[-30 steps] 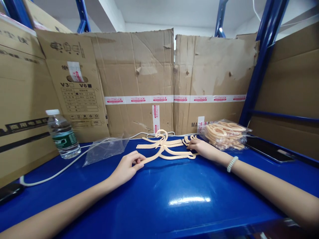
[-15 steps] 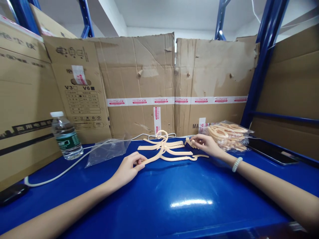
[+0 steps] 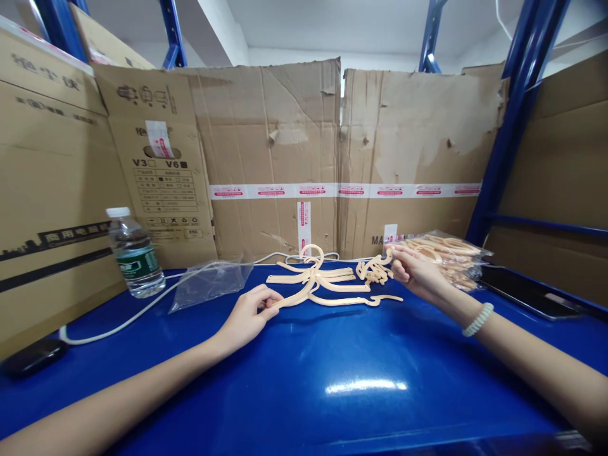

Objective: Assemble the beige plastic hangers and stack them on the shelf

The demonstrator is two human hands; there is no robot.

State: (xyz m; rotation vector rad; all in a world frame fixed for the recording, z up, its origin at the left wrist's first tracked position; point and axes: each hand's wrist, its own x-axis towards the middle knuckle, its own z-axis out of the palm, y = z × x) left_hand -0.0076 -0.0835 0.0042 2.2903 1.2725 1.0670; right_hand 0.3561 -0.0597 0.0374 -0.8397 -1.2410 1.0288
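My left hand [image 3: 249,313] pinches the left end of a beige clothes hanger [image 3: 298,294], which lies partly over several other hanger pieces [image 3: 339,286] on the blue table. The curved hook of the hanger stands up at the back. My right hand [image 3: 420,273] is closed, with its fingertips on a small beige plastic piece [image 3: 388,255]. That piece is raised just above a little heap of small curved beige parts [image 3: 373,272]. A loose arm with a notched end [image 3: 377,299] points right, in front of the heap.
Behind my right hand lies a clear bag of beige hanger parts [image 3: 439,246], near a dark phone [image 3: 529,292]. On the left are a water bottle [image 3: 137,261], an empty plastic bag [image 3: 209,285], a white cable [image 3: 118,332] and a black object [image 3: 35,358]. Cardboard [image 3: 275,221] lines the back.
My right hand has lifted from the heap and moved slightly right, with a small piece in its fingers. More of the heap now shows. The left hand keeps its grip; the view has shifted slightly.
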